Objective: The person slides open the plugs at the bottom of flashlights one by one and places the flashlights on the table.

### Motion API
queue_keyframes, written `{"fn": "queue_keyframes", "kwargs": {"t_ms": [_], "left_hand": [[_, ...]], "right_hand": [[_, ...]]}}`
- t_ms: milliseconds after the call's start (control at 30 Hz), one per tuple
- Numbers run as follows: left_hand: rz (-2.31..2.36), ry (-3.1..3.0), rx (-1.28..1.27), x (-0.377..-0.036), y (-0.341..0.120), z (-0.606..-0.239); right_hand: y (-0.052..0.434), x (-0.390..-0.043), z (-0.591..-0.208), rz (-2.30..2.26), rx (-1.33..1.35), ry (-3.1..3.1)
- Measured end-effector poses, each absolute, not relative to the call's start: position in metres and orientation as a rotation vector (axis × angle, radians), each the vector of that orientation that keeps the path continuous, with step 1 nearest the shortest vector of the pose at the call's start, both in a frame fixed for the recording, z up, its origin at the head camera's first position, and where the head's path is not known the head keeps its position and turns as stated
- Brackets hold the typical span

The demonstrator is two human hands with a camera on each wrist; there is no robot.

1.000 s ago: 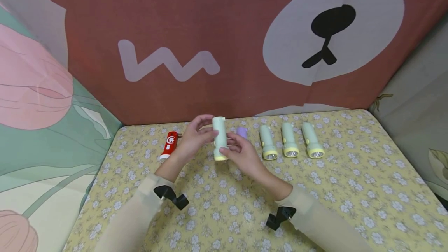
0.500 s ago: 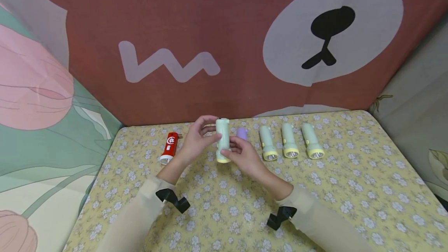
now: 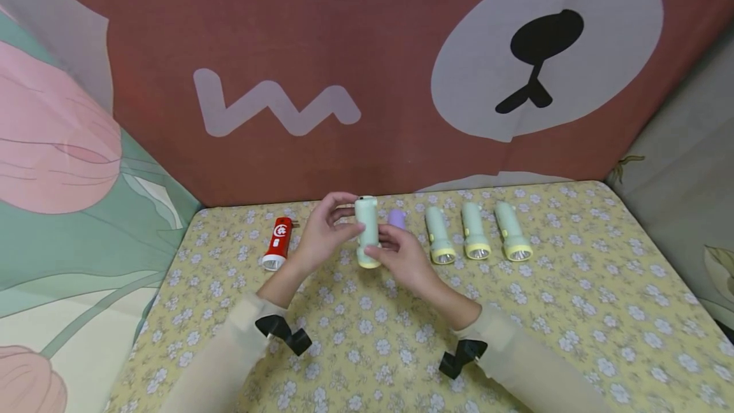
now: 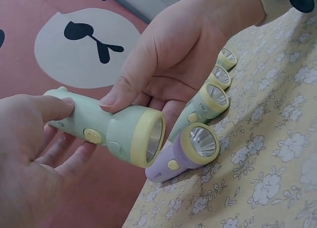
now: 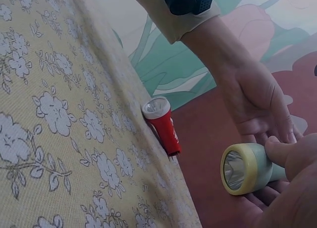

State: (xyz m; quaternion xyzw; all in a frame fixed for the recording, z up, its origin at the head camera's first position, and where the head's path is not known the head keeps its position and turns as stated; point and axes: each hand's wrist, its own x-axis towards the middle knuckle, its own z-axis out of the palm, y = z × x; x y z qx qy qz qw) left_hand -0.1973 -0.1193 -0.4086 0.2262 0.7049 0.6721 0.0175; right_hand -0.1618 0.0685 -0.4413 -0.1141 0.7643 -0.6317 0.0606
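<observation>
Green flashlight (image 3: pixel 367 232) held above the table's (image 3: pixel 573 311) far edge, gripped by both hands: left hand (image 3: pixel 322 234) fingers curled round its tail, right hand (image 3: pixel 401 257) thumb and fingers round its head. Purple flashlight (image 3: pixel 396 218) just behind; red flashlight (image 3: pixel 277 243) left; three green flashlights (image 3: pixel 476 234) right.

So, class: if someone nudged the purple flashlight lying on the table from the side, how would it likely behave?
The purple flashlight looks like rigid plastic, so it would probably stay stiff. Its round barrel lies on its side on the flowered tablecloth, so it may roll, likely curving because the yellow-rimmed head is wider. The cloth might slow it. It seems small and probably light.
</observation>
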Motion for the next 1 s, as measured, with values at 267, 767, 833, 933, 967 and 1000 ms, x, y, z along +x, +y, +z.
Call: {"fn": "queue_keyframes", "kwargs": {"t_ms": [267,767,833,933,967,1000], "left_hand": [[2.07,2.199,0.703,-0.195,-0.12,-0.41],[2.024,2.155,0.76,-0.194,-0.121,-0.401],[2.006,2.144,0.734,-0.193,-0.123,-0.399],[1.972,2.146,0.681,-0.192,-0.124,-0.394],[1.96,2.146,0.664,-0.192,-0.125,-0.393],[1.947,2.145,0.647,-0.192,-0.125,-0.392]], "right_hand": [[0.071,-0.16,-0.445,-1.978,-0.301,2.281],[0.073,-0.16,-0.442,-2.009,-0.264,2.247],[0.074,-0.16,-0.441,-2.012,-0.276,2.247],[0.074,-0.16,-0.442,-2.007,-0.293,2.257],[0.074,-0.16,-0.443,-2.003,-0.3,2.264],[0.075,-0.16,-0.443,-1.998,-0.305,2.272]]}}
